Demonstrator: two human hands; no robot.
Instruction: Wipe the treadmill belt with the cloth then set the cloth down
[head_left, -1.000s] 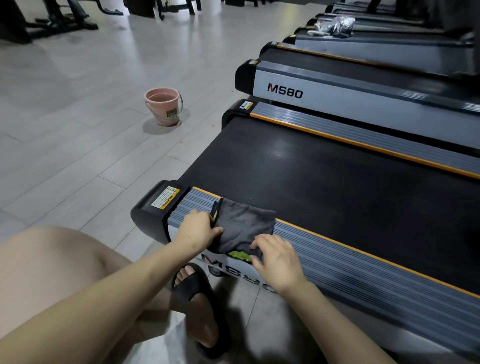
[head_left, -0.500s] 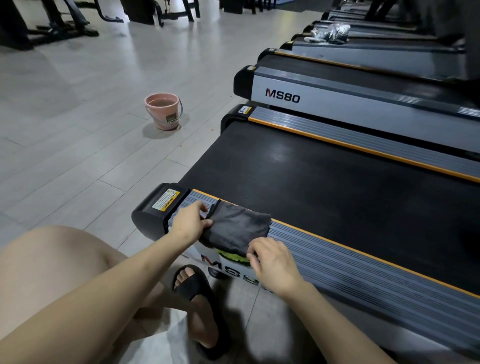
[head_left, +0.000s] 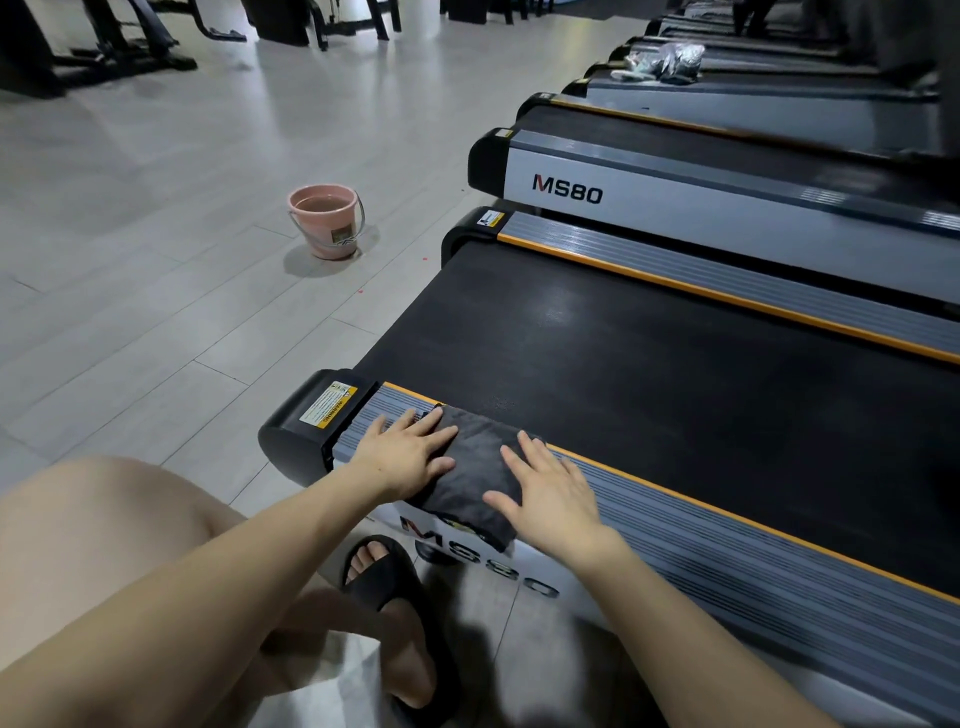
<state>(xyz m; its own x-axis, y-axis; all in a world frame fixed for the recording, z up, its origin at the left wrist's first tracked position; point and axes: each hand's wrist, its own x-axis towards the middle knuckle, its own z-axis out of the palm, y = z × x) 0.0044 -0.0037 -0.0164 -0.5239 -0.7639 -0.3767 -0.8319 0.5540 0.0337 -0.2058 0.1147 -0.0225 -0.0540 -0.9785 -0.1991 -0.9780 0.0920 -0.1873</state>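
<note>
A dark grey folded cloth (head_left: 475, 470) lies across the near grey side rail (head_left: 727, 540) of the treadmill, its lower end hanging over the rail's side. My left hand (head_left: 402, 454) lies flat with straight fingers on the cloth's left edge. My right hand (head_left: 550, 491) lies flat on its right edge, fingers spread. The black treadmill belt (head_left: 649, 379) stretches beyond the cloth, bare.
A pink bucket (head_left: 326, 221) with water stands on the tiled floor to the left. More treadmills (head_left: 675, 176) line up behind. A crumpled bag (head_left: 667, 60) lies on a far one. My knee and a black slipper (head_left: 387, 582) are below.
Both hands went from gripping the cloth's edges with curled fingers to lying flat on it. The cloth now lies smoother across the rail.
</note>
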